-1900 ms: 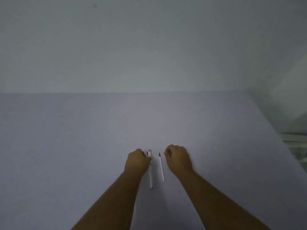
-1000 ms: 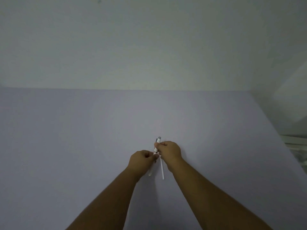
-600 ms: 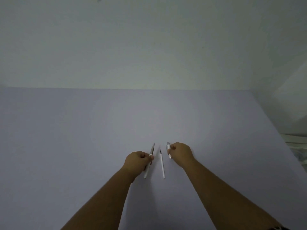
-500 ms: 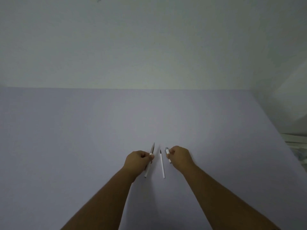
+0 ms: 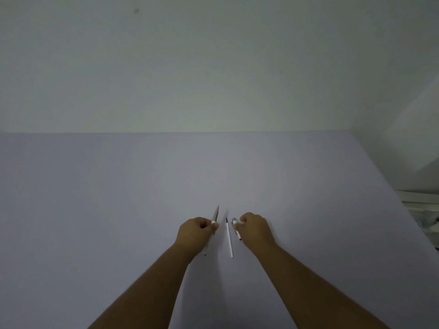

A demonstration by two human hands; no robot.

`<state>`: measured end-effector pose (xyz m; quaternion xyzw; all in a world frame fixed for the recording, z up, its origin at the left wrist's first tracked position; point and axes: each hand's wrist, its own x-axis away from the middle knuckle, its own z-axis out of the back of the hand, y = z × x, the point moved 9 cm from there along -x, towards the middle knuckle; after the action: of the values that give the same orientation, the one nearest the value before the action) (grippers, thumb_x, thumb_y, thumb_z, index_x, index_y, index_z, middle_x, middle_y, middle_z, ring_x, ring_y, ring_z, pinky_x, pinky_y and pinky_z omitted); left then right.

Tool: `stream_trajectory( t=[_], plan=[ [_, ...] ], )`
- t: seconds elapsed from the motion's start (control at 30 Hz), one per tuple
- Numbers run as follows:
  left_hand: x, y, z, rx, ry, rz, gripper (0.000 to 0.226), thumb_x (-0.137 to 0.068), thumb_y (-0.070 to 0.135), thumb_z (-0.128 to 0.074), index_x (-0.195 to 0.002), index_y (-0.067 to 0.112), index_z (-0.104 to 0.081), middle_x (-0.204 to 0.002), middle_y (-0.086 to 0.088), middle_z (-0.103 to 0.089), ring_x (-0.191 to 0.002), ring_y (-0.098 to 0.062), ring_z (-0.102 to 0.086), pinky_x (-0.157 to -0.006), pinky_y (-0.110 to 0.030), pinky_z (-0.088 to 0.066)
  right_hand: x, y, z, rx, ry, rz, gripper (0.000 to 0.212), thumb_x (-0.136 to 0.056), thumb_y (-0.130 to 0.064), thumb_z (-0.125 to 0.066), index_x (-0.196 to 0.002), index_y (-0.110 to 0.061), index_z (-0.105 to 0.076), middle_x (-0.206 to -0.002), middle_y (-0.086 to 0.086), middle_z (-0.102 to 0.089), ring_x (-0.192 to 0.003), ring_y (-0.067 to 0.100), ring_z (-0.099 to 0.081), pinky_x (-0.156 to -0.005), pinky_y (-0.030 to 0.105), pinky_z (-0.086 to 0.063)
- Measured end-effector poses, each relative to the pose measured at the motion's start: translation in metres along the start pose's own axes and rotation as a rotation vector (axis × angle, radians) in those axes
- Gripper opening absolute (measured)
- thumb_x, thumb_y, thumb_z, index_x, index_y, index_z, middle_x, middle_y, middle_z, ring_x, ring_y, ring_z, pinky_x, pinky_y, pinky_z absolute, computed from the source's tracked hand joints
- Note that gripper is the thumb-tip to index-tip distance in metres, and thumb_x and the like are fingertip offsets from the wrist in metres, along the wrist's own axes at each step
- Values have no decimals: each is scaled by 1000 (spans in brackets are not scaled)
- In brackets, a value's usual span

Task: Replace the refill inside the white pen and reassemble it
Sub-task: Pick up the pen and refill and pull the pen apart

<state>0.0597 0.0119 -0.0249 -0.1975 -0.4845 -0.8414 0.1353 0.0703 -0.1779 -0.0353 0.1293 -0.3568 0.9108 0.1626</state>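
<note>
Left hand (image 5: 195, 231) pinching slim white barrel (image 5: 215, 214), tapered tip up. Right hand (image 5: 255, 227) curled round short cap (image 5: 236, 227). Thin refill (image 5: 229, 241) flat between on smooth, open table (image 5: 95, 198).

One head-worn view looks forward and down from the near edge of the tabletop (image 5: 118, 198), its far edge meeting the wall (image 5: 213, 67).

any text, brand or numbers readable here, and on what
None can be read.
Pen barrel in the left hand: no print visible.
Pen top piece in the right hand: too small and dim to show any marking.
Spare refill on the table: plain white, no lettering seen.
</note>
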Motion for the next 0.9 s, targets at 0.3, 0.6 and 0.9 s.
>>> stream_trajectory(
  t=[0.3, 0.6, 0.9],
  plan=[
    [17, 34, -5, -153, -20, -170, 24, -92, 32, -53, -91, 13, -66, -71, 1, -65, -64, -11, -60, -58, -21, -48, 13, -44, 4, -405, -147, 21, 34, -83, -41, -64, -85, -8, -68, -83, 6, -68, -79, 20, -60, -67, 29, -47],
    [25, 44, 1, 149, -107, -108, 19, -93, 23, -53, -85, 17, -69, -72, -1, -66, -63, -11, -62, -55, -15, -52, 20, -58, 12, -668, -254, 82, 10, -85, -24, -63, -80, -19, -71, -82, 3, -67, -74, 14, -57, -76, 32, -51],
    [29, 51, 2, 96, -83, -148, 21, -92, 29, -54, -74, 30, -65, -75, 4, -67, -57, -5, -64, -46, -10, -47, 20, -60, 19, -738, -297, 53, 10, -84, -15, -65, -75, -16, -70, -74, 4, -65, -70, 16, -56, -67, 26, -50]
  ],
)
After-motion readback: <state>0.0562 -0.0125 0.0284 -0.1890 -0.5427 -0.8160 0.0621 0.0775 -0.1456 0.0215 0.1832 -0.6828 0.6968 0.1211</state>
